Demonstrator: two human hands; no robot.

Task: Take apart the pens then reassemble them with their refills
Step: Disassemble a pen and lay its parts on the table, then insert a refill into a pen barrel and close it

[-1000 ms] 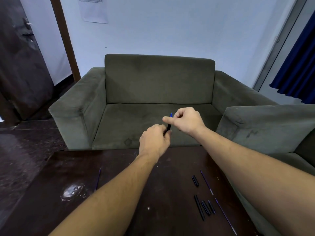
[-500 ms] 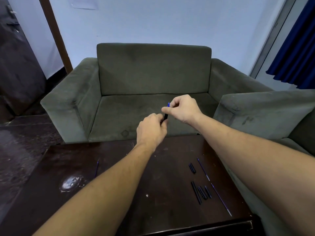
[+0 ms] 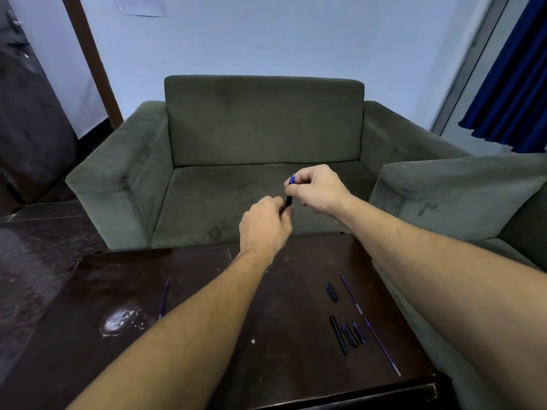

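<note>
While left hand [image 3: 263, 226] grips black pen barrel [image 3: 289, 200], right hand [image 3: 318, 187] pinches blue tip [image 3: 291, 180]; loose parts [image 3: 349, 335] lie on table [image 3: 296, 380].

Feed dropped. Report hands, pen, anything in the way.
Left hand grips pen by the barrel. Right hand pinches its blue tip. Nothing in the way; loose parts and refills lie on table.

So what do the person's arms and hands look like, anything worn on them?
Nothing worn that shows: left hand and right hand are gloveless, left forearm and right forearm bare to the frame edge, no sleeves, watch or bracelet. No rings visible from this side.
</note>
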